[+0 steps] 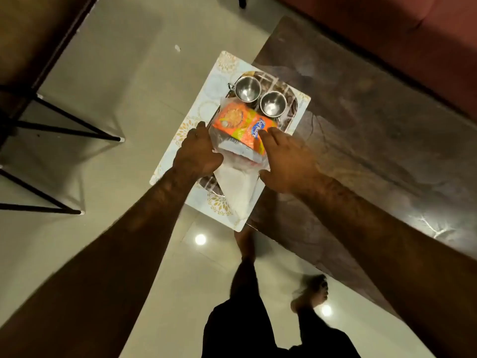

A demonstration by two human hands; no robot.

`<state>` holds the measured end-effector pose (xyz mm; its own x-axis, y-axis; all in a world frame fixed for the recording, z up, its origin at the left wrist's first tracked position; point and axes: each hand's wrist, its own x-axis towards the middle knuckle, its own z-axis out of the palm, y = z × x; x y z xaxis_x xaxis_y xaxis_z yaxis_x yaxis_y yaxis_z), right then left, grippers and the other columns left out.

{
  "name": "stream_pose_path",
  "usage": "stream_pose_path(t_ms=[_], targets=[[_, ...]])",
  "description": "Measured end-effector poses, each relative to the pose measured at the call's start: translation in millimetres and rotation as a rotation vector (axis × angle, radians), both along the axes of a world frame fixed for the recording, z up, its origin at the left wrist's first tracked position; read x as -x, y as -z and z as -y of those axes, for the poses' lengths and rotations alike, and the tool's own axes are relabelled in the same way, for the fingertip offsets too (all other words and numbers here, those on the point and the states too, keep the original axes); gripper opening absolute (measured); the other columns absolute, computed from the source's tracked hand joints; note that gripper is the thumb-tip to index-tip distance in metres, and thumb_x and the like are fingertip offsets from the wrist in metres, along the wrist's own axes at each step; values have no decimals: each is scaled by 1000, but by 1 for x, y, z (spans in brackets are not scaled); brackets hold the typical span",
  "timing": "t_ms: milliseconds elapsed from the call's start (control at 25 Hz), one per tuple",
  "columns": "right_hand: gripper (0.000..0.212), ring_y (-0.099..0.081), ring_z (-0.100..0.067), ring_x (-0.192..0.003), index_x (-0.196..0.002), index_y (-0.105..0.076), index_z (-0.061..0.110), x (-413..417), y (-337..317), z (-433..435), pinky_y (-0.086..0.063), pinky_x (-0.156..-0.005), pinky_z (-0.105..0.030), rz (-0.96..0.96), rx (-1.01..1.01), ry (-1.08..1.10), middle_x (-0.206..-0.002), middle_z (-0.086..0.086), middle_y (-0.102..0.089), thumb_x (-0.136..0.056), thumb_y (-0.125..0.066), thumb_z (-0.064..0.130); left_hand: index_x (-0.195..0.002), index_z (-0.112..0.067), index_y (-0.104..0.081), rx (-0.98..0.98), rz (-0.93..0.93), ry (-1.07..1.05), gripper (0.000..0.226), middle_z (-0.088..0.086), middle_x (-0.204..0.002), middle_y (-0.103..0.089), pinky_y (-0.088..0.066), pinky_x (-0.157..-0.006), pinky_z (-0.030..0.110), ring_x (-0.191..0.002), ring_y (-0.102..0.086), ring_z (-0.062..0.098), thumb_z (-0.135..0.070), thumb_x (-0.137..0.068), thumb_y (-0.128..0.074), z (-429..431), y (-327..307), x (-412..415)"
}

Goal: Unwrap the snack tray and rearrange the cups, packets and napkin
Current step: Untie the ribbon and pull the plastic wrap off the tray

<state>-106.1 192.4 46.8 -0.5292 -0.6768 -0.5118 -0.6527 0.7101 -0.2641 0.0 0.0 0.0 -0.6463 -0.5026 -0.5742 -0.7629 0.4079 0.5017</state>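
Note:
A metal tray (pixel 294 109) sits on a pale floral placemat (pixel 206 99) at the corner of a dark table. Two steel cups (pixel 247 89) (pixel 273 103) stand side by side at the tray's far end. In front of them lies an orange snack packet (pixel 237 122) under clear plastic wrap (pixel 232 151). A folded white napkin (pixel 237 192) points toward me at the near end. My left hand (pixel 198 151) grips the wrap at the bundle's left side. My right hand (pixel 284 161) rests on the packet's right end with straight fingers, thumb beside the wrap.
The dark marbled table (pixel 361 125) stretches to the right, with a reddish sofa (pixel 387 34) behind it. Black metal furniture legs (pixel 64 125) stand on the glossy tiled floor at left. My feet (pixel 312 293) are on the floor below the table's near edge.

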Motion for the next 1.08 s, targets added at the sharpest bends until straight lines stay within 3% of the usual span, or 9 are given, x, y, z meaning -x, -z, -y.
stream_pose_path(t_ms=[160, 240, 400, 600, 720, 800, 920, 1000, 1080], targets=[[105, -14, -34, -165, -171, -10, 17, -3, 11, 34, -40, -119, -61, -15, 15, -20, -179, -9, -10, -89, -74, 36, -141, -15, -29, -43, 28, -72, 83, 7, -123, -63, -51, -95, 50, -115, -61, 31, -25, -64, -59, 6, 6, -1], [112, -10, -34, -165, -171, -7, 18, -7, 22, 45, -40, -117, -64, -4, -1, -13, -179, -9, -7, -87, -78, 39, -134, -18, -38, -78, -21, -88, 72, 1, -113, -66, -53, -93, 47, -108, -63, 28, -21, -65, -60, 3, 10, -4], [118, -6, -38, -165, -171, -5, 19, -15, 38, 61, -40, -116, -65, -33, -74, 9, -180, -9, -4, -85, -81, 47, -130, -17, -50, -251, -186, -229, 62, -3, -113, -65, -55, -89, 35, -106, -64, 19, -7, -71, -67, -5, 3, 3], [92, -27, -37, -157, -164, -29, 20, -11, 35, 61, -50, -104, -62, -154, -4, 67, -172, -11, -27, -88, -77, 35, -115, -8, -63, -663, -360, -730, 49, 14, -109, -70, -58, -74, 37, -93, -70, 26, 0, -67, -58, -5, -2, 15], [80, -39, -35, -148, -158, -41, 22, -4, 24, 61, -54, -99, -59, -166, 44, 95, -164, -9, -39, -87, -75, 33, -123, -1, -58, -927, -453, -922, 48, 25, -108, -66, -58, -86, 41, -98, -67, 34, 7, -77, -51, -6, -4, 13], [76, -45, -35, -144, -154, -46, 22, -3, 17, 59, -56, -98, -59, -148, 108, 128, -159, -8, -45, -86, -74, 37, -120, 0, -55, -1005, -512, -1015, 39, 24, -105, -69, -57, -92, 49, -97, -70, 35, 11, -83, -46, -7, -7, 15], [70, -48, -32, -142, -152, -49, 22, -4, 9, 55, -58, -94, -53, -138, 196, 202, -157, -5, -48, -86, -69, 36, -111, -3, -61, -893, -355, -889, 25, 17, -97, -73, -56, -94, 51, -92, -72, 27, 1, -89, -48, -9, -5, 15], [70, -49, -31, -141, -154, -48, 22, -7, 5, 51, -57, -95, -51, -94, 252, 258, -156, -4, -49, -89, -66, 38, -123, -7, -64, -879, -168, -715, 36, 17, -118, -70, -54, -96, 48, -112, -67, 30, -20, -92, -50, -18, -7, 11], [75, -50, -32, -140, -157, -44, 20, -9, 1, 47, -57, -97, -50, 0, 300, 303, -156, -5, -49, -88, -64, 43, -127, -7, -62, -1017, -143, -709, 44, 21, -132, -62, -48, -101, 51, -124, -59, 36, -30, -94, -44, -29, -11, 8]])
